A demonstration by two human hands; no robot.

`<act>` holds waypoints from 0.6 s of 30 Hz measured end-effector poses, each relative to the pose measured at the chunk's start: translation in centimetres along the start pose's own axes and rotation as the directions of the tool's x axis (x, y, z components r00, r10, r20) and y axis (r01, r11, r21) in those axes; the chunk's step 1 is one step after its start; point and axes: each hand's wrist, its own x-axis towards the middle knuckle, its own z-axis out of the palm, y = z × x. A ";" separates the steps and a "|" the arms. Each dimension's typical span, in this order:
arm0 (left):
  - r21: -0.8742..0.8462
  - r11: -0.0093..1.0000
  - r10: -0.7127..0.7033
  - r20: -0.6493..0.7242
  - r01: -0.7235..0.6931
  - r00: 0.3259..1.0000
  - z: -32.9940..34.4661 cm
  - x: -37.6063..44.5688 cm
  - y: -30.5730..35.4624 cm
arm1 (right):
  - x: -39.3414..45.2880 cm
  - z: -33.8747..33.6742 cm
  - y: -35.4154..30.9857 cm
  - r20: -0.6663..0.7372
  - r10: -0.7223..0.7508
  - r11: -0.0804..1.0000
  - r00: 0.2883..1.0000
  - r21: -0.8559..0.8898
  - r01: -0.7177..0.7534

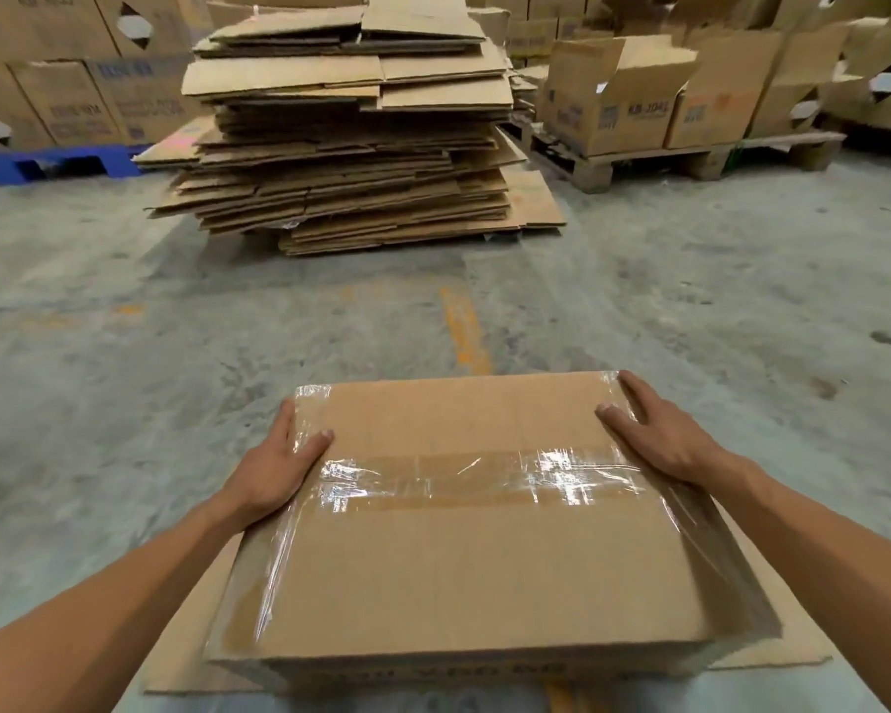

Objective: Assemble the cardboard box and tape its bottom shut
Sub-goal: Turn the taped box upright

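A brown cardboard box (464, 568) stands in front of me with its closed flaps facing up. Clear shiny tape (464, 478) runs across the middle seam from left to right, and more clear tape covers both side edges. My left hand (279, 463) grips the box's far left edge, thumb on top and fingers down the side. On the far right edge, my right hand (657, 429) holds the box the same way. The box rests on a flat cardboard sheet (186, 656) lying on the floor.
A tall stack of flattened cartons (351, 141) sits ahead on the grey concrete floor (124, 352). A wooden pallet (690, 159) with open boxes stands at the back right. A blue pallet (57, 164) and stacked boxes are at the back left.
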 end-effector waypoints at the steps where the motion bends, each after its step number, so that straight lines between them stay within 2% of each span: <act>1: -0.030 1.000 -0.010 -0.003 0.010 1.000 0.1 0.2 -0.2 | 0.0 0.0 0.0 -0.001 0.002 0.999 1.000 0.036 -0.002; 6: -0.223 0.974 -0.032 0.017 0.036 0.999 0.4 0.3 -0.8 | 0.2 0.0 0.8 -0.013 0.040 0.986 0.999 0.162 -0.038; 9: -0.391 0.918 -0.052 0.040 0.064 0.998 0.1 -0.4 -1.0 | 0.0 -0.1 0.6 0.035 0.101 0.950 0.994 0.292 -0.107; 12: -0.482 0.874 -0.043 0.056 0.065 0.997 -0.3 -1.8 -0.7 | -0.4 -0.4 0.6 0.074 0.131 0.920 0.989 0.362 -0.149; 16: -0.494 0.870 0.017 0.017 -0.007 1.000 -2.4 -3.5 -0.3 | -1.8 -1.5 -1.4 0.045 0.043 0.902 0.998 0.429 -0.058; 18: -0.473 0.877 0.058 -0.053 -0.076 0.997 -4.3 -4.1 0.3 | -2.6 -2.6 -3.4 -0.046 -0.039 0.889 0.998 0.455 0.056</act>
